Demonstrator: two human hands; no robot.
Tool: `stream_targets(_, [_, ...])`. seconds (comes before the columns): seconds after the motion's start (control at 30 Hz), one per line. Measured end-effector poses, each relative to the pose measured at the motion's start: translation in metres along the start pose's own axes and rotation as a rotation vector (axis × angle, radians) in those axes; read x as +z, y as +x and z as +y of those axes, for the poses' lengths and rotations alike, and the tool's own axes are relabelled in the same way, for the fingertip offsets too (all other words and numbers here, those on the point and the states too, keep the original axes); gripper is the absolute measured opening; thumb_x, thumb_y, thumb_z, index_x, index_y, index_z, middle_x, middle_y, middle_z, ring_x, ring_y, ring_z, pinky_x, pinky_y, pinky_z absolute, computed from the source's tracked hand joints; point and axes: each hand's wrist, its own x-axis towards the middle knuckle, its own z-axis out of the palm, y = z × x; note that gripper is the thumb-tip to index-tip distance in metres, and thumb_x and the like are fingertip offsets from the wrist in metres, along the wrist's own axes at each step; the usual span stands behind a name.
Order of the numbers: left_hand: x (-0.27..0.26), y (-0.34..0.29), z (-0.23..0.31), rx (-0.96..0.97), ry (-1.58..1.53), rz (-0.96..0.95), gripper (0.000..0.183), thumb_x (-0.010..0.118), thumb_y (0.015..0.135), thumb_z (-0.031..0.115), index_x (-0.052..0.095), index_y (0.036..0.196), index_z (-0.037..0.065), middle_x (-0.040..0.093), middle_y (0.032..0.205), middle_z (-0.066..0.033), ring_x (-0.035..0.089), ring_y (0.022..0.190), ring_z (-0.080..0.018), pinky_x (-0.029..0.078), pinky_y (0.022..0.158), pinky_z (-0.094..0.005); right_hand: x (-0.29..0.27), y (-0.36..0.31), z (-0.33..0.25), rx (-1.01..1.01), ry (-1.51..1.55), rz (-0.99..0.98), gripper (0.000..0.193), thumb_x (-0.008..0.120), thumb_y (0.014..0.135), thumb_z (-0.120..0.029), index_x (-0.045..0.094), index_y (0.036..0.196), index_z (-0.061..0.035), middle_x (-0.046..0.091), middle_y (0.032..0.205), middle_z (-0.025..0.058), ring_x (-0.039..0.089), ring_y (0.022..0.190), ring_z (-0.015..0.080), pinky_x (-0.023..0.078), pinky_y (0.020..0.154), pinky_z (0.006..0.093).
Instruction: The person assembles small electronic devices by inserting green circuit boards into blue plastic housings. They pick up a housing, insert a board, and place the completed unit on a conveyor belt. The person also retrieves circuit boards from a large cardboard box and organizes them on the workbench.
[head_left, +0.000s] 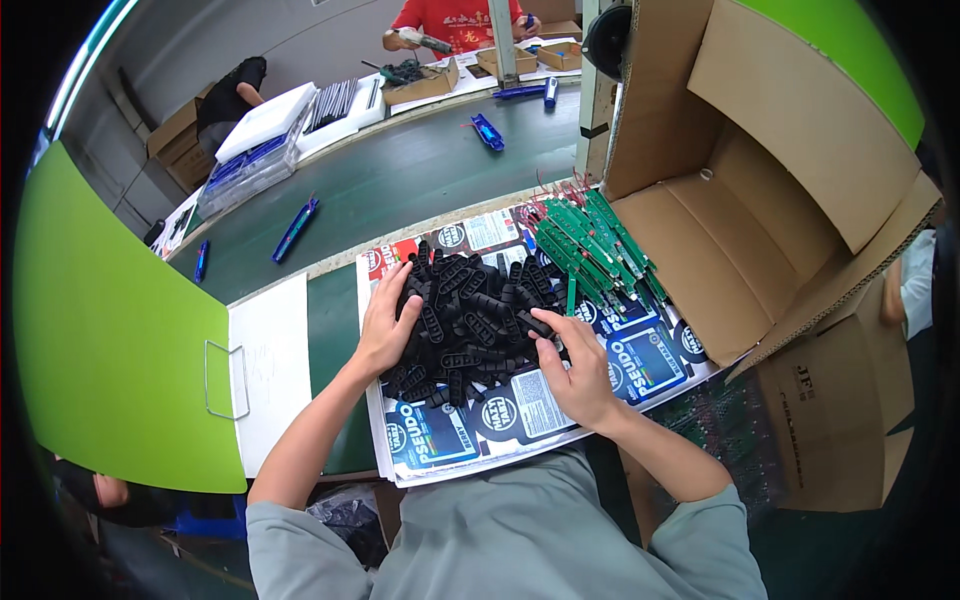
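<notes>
A heap of small, oblong black plastic parts point(470, 300) lies on a stack of printed sheets point(430, 460) in front of me. Against the left side of the heap rests my left hand point(385, 325), its fingers stretched out and the thumb apart. My right hand point(580, 375) is at the heap's right edge, thumb and fingers closed round one black plastic part point(534, 323). Just beyond that hand lies a bundle of narrow green circuit boards point(590, 245) with thin red wires at their far ends.
A large open cardboard box point(720, 260) stands at the right, a bright green panel point(110, 330) at the left. Beyond the sheets runs a green conveyor belt point(400, 180) carrying several blue parts point(296, 228). Across it, a person in red point(455, 25) holds a tool.
</notes>
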Motion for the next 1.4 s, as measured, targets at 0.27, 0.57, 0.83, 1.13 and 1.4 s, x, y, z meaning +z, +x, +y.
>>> stream_targets(0.27, [0.002, 0.004, 0.004, 0.054, -0.026, 0.003, 0.066, 0.046, 0.102, 0.049, 0.042, 0.151, 0.004, 0.040, 0.155, -0.0231, 0.035, 0.146, -0.0378, 0.025, 0.121, -0.0444, 0.000, -0.007, 0.007, 0.075, 0.117, 0.050, 0.028, 0.057, 0.088, 0.002, 0.064, 0.115, -0.0022, 0.066, 0.095, 0.0138, 0.060, 0.086, 0.0305, 0.045, 0.081, 0.0406])
stream_targets(0.57, [-0.002, 0.002, 0.004, 0.044, -0.092, 0.022, 0.069, 0.044, 0.102, 0.051, 0.041, 0.152, 0.004, 0.036, 0.158, -0.0240, 0.033, 0.148, -0.0383, 0.023, 0.121, -0.0443, -0.004, -0.001, 0.004, -0.097, -0.084, -0.001, 0.028, 0.068, 0.082, -0.005, 0.066, 0.110, -0.0044, 0.065, 0.096, 0.0114, 0.061, 0.091, 0.0315, 0.045, 0.083, 0.0431])
stream_targets(0.83, [-0.001, 0.002, 0.005, 0.051, -0.081, -0.004, 0.074, 0.045, 0.100, 0.057, 0.041, 0.152, 0.004, 0.034, 0.159, -0.0248, 0.031, 0.148, -0.0402, 0.024, 0.121, -0.0458, -0.004, 0.005, -0.002, -0.065, -0.284, -0.121, 0.039, 0.072, 0.082, -0.015, 0.067, 0.118, -0.0035, 0.061, 0.124, 0.0158, 0.056, 0.116, 0.0336, 0.043, 0.095, 0.0455])
stream_targets(1.13, [-0.010, 0.002, 0.011, 0.032, -0.086, -0.016, 0.082, 0.044, 0.099, 0.065, 0.040, 0.152, 0.003, 0.032, 0.159, -0.0249, 0.031, 0.148, -0.0401, 0.024, 0.120, -0.0475, -0.001, 0.006, -0.006, -0.090, -0.268, -0.154, 0.032, 0.073, 0.082, -0.016, 0.070, 0.110, -0.0021, 0.061, 0.125, 0.0163, 0.055, 0.121, 0.0332, 0.043, 0.098, 0.0465])
stream_targets(1.4, [-0.016, 0.005, 0.016, -0.005, -0.156, -0.032, 0.081, 0.045, 0.098, 0.064, 0.043, 0.149, 0.002, 0.031, 0.160, -0.0250, 0.031, 0.148, -0.0411, 0.025, 0.120, -0.0487, -0.001, 0.010, -0.006, -0.015, -0.229, -0.170, 0.032, 0.076, 0.079, -0.013, 0.071, 0.109, -0.0034, 0.062, 0.123, 0.0144, 0.058, 0.118, 0.0327, 0.044, 0.098, 0.0461])
